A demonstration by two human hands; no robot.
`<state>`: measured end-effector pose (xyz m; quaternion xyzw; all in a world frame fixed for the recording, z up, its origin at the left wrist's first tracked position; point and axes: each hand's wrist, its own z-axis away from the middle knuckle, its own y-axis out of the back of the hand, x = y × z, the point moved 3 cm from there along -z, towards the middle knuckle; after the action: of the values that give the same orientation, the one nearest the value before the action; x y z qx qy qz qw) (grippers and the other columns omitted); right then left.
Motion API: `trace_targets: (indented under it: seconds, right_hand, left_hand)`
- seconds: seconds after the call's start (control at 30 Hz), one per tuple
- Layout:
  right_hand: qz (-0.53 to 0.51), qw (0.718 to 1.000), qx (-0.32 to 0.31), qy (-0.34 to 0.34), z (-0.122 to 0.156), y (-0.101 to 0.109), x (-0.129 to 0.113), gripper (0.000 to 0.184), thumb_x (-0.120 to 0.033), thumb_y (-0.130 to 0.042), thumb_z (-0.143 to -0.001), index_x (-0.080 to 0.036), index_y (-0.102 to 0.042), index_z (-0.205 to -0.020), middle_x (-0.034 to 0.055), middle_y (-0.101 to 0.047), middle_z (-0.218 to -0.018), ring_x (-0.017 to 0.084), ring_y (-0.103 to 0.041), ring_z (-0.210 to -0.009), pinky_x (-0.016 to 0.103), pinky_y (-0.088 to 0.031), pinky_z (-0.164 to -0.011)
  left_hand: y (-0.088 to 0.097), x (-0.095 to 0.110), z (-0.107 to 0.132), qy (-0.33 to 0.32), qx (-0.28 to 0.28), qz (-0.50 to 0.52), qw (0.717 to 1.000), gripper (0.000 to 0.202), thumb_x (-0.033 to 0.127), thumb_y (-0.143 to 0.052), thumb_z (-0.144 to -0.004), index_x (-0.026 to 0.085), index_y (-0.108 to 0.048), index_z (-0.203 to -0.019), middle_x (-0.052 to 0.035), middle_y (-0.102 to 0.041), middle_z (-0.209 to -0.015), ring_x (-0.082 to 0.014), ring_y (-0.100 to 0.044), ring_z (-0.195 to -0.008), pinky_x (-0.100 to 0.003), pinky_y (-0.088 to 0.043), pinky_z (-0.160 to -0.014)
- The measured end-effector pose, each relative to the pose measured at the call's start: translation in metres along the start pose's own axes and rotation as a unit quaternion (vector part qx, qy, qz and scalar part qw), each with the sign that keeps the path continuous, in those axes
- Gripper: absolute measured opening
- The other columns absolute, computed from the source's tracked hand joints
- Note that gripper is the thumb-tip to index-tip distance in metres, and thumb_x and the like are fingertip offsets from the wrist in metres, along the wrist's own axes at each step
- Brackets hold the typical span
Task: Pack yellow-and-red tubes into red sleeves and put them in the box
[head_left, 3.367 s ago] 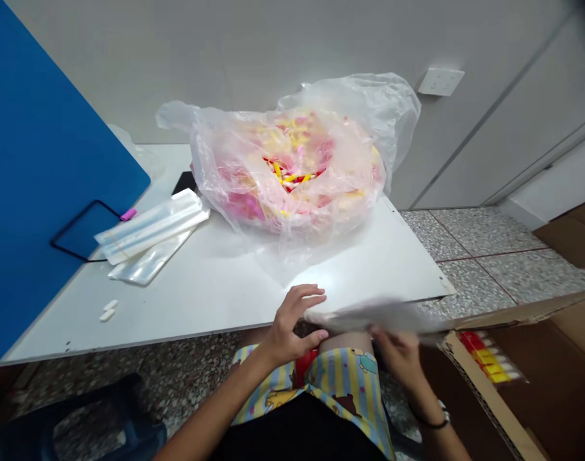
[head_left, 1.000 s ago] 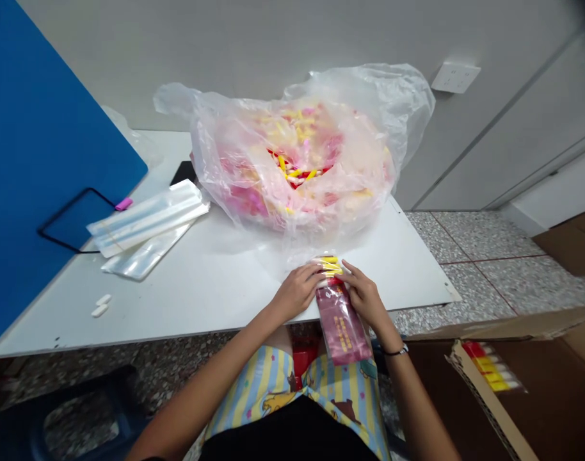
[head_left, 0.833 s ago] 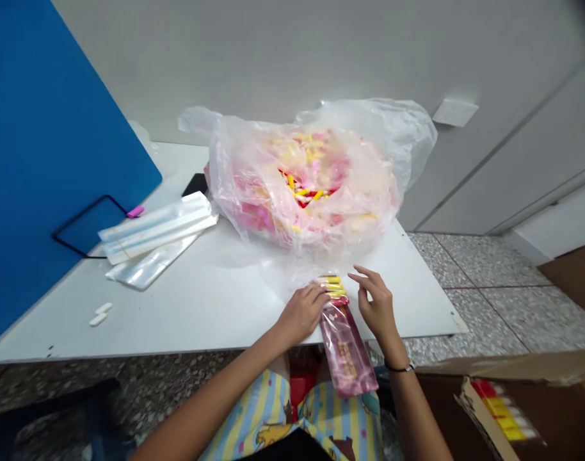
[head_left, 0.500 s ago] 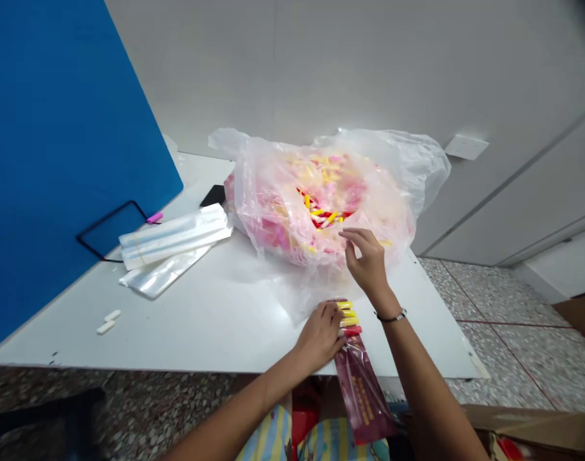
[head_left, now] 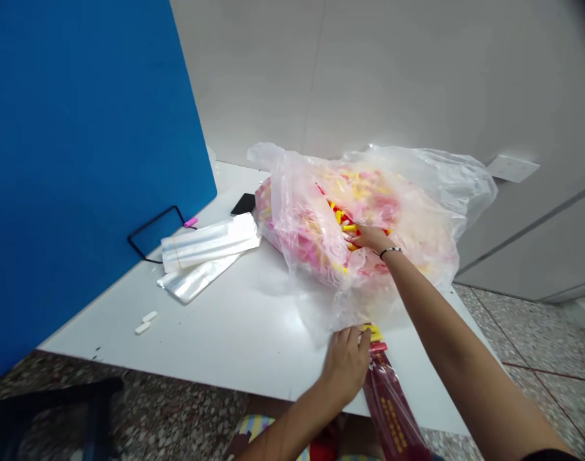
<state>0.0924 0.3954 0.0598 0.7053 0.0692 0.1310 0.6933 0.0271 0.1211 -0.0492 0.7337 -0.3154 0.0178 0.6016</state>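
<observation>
Right hand now in plastic bag — grip unseen — left hand on red sleeve.

Single head-worn camera above white tabletop, facing forward and down, close on bulging clear plastic bag, pale grey wall behind.
</observation>
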Motion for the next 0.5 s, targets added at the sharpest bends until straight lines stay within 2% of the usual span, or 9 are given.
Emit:
trace_targets:
  seconds: [0.07, 0.17, 0.33, 0.4, 0.5]
  right_hand:
    - [-0.003, 1.000, 0.007, -0.018, -0.002, -0.001, 0.008, 0.048, -0.049, -0.051, -0.082, -0.022, -0.052, -0.121, 0.0074, -0.059, -0.109, 0.017, -0.057, -0.094, 0.021, -0.039, -0.077]
    - [-0.004, 0.999, 0.023, -0.046, 0.005, 0.000, 0.016, 0.041, -0.044, -0.045, -0.086, -0.015, -0.057, -0.112, 0.0102, -0.059, -0.104, 0.016, -0.057, -0.091, 0.018, -0.036, -0.071]
    - [-0.053, 0.988, 0.110, -0.093, 0.031, 0.012, 0.034, 0.042, -0.044, -0.044, -0.087, -0.014, -0.052, -0.115, 0.0093, -0.059, -0.099, 0.012, -0.053, -0.078, 0.016, -0.029, -0.063]
    - [-0.059, 0.989, 0.109, -0.084, 0.041, 0.017, 0.042, 0.040, -0.045, -0.048, -0.085, -0.014, -0.052, -0.110, 0.0085, -0.059, -0.093, 0.010, -0.049, -0.072, 0.016, -0.026, -0.062]
    - [-0.080, 0.989, 0.103, -0.063, 0.054, 0.023, 0.053, 0.036, -0.042, -0.054, -0.082, -0.011, -0.053, -0.100, 0.0061, -0.056, -0.081, 0.006, -0.040, -0.062, 0.015, -0.023, -0.060]
  left_hand:
    - [0.002, -0.002, -0.001, 0.037, 0.003, 0.003, 0.999, 0.045, 0.024, -0.052, -0.088, 0.016, -0.043, -0.132, -0.0109, -0.053, -0.117, -0.0261, -0.050, -0.103, -0.042, -0.044, -0.089]
    - [0.006, -0.002, -0.001, 0.059, 0.007, 0.019, 0.998, 0.041, 0.024, -0.053, -0.087, 0.016, -0.047, -0.126, -0.0105, -0.055, -0.111, -0.0263, -0.051, -0.098, -0.043, -0.044, -0.085]
    - [0.013, -0.005, 0.003, 0.071, 0.017, 0.064, 0.995, 0.027, 0.018, -0.048, -0.087, 0.019, -0.055, -0.112, -0.0082, -0.057, -0.102, -0.0251, -0.051, -0.093, -0.043, -0.043, -0.085]
    - [0.015, -0.008, 0.007, 0.076, 0.036, 0.097, 0.992, 0.025, 0.014, -0.046, -0.086, 0.019, -0.057, -0.107, -0.0069, -0.057, -0.107, -0.0236, -0.051, -0.096, -0.041, -0.043, -0.088]
    - [0.018, -0.007, 0.015, 0.047, 0.055, 0.120, 0.990, 0.029, 0.009, -0.043, -0.085, 0.017, -0.056, -0.109, -0.0065, -0.051, -0.124, -0.0226, -0.043, -0.116, -0.039, -0.038, -0.099]
